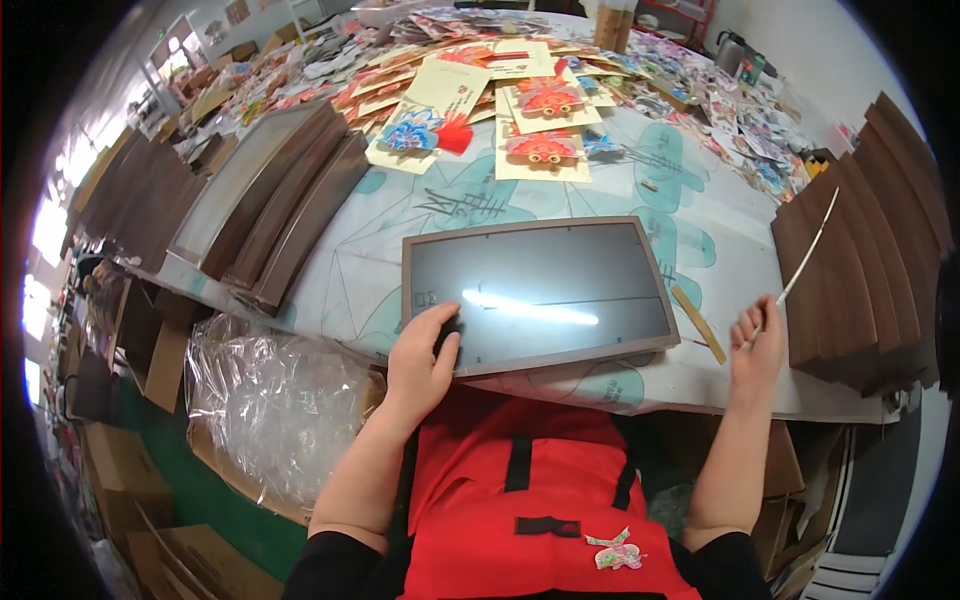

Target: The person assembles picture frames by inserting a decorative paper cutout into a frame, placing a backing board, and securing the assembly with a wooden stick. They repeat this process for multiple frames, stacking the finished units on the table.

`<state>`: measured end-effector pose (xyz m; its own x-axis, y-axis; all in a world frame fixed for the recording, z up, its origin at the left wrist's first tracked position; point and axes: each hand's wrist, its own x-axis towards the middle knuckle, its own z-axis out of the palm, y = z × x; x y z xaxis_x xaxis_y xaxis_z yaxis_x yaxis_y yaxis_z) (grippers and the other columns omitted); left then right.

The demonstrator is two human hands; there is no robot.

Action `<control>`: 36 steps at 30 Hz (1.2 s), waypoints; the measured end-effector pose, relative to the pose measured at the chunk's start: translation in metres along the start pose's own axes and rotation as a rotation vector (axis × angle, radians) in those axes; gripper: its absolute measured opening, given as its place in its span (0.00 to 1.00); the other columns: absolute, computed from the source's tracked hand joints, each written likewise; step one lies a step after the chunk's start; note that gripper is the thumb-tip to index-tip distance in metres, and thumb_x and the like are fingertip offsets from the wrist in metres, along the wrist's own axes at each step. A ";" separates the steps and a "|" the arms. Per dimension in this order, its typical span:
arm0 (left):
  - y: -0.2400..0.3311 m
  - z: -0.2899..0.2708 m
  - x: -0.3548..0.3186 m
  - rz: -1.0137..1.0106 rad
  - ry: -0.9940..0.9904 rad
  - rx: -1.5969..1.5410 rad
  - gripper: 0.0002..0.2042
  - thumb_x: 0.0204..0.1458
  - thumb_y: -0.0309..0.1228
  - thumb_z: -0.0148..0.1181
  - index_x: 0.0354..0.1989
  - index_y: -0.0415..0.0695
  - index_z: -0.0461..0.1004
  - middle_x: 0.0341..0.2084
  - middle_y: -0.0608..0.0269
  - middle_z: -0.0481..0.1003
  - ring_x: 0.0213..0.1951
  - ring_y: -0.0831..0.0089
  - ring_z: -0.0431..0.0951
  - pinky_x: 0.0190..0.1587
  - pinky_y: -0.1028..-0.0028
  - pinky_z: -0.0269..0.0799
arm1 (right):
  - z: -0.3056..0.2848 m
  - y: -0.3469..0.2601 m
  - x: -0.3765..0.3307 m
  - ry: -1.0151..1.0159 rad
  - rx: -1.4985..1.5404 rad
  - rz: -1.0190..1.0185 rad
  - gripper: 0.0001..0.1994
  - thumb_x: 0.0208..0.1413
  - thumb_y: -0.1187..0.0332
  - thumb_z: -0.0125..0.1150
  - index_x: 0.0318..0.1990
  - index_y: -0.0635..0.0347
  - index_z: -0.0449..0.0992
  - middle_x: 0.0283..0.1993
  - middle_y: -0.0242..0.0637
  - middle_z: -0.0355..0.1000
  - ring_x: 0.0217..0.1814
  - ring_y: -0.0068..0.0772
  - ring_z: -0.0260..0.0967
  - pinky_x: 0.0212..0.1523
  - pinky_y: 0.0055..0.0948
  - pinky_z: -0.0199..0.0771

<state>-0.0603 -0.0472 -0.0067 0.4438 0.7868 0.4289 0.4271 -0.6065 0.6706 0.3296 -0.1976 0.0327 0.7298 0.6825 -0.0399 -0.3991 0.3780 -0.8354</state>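
A brown rectangular frame (pixel 540 366) lies flat before me, with a glossy dark panel (pixel 560 270) inside it that reflects a bright light. My left hand (pixel 422 355) rests at its lower left corner, thumb and fingers apart, fingertips on the panel's edge. To the right of the frame, my right hand (pixel 760 345) is closed on the lower end of a thin, pale, slightly bent strip (pixel 815 245) that points up and away. What material the strip is cannot be told. Between the frame and this hand lies a flat yellowish-brown stick (pixel 700 325).
Brown frames stand stacked at the right (pixel 850 270) and left (pixel 300 215). Cards with red and blue fish figures (pixel 545 150) cover the far table, amid many loose paper pieces. A carton of clear plastic wrap (pixel 280 400) stands below the left table edge.
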 end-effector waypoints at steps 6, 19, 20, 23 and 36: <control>0.000 0.005 0.001 0.075 0.037 0.096 0.14 0.47 0.24 0.57 0.45 0.39 0.72 0.43 0.52 0.75 0.47 0.56 0.73 0.50 0.65 0.68 | 0.112 0.084 -0.062 -0.590 -0.049 0.397 0.14 0.66 0.62 0.44 0.39 0.63 0.73 0.19 0.27 0.60 0.17 0.19 0.55 0.20 0.20 0.56; 0.000 0.006 -0.001 0.076 0.034 0.158 0.13 0.47 0.25 0.58 0.43 0.40 0.73 0.43 0.54 0.75 0.50 0.57 0.73 0.53 0.64 0.66 | 0.138 0.129 -0.079 -0.960 -0.716 -0.151 0.09 0.61 0.72 0.50 0.35 0.68 0.74 0.32 0.37 0.74 0.32 0.27 0.72 0.36 0.25 0.71; 0.000 0.006 0.000 0.084 0.038 0.156 0.13 0.47 0.25 0.58 0.43 0.40 0.73 0.42 0.54 0.75 0.49 0.57 0.73 0.52 0.63 0.66 | 0.139 0.129 -0.079 -0.964 -0.726 -0.160 0.08 0.60 0.72 0.50 0.35 0.68 0.74 0.32 0.37 0.74 0.31 0.29 0.72 0.35 0.26 0.71; 0.001 0.006 0.001 0.080 0.028 0.160 0.13 0.47 0.26 0.58 0.43 0.40 0.73 0.43 0.55 0.75 0.50 0.58 0.73 0.53 0.64 0.66 | 0.139 0.130 -0.080 -0.985 -0.763 -0.240 0.06 0.59 0.73 0.51 0.34 0.65 0.73 0.30 0.39 0.73 0.31 0.36 0.71 0.34 0.29 0.70; 0.004 0.005 0.002 0.063 0.011 0.170 0.13 0.47 0.25 0.58 0.43 0.40 0.74 0.44 0.56 0.75 0.51 0.59 0.73 0.56 0.63 0.65 | 0.125 0.108 -0.071 -0.964 -0.920 -0.438 0.02 0.55 0.75 0.54 0.33 0.63 0.72 0.31 0.40 0.71 0.33 0.43 0.68 0.36 0.34 0.67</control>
<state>-0.0541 -0.0485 -0.0067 0.4659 0.7474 0.4737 0.5262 -0.6644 0.5307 0.1656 -0.1271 0.0137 -0.1145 0.9148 0.3874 0.5344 0.3854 -0.7522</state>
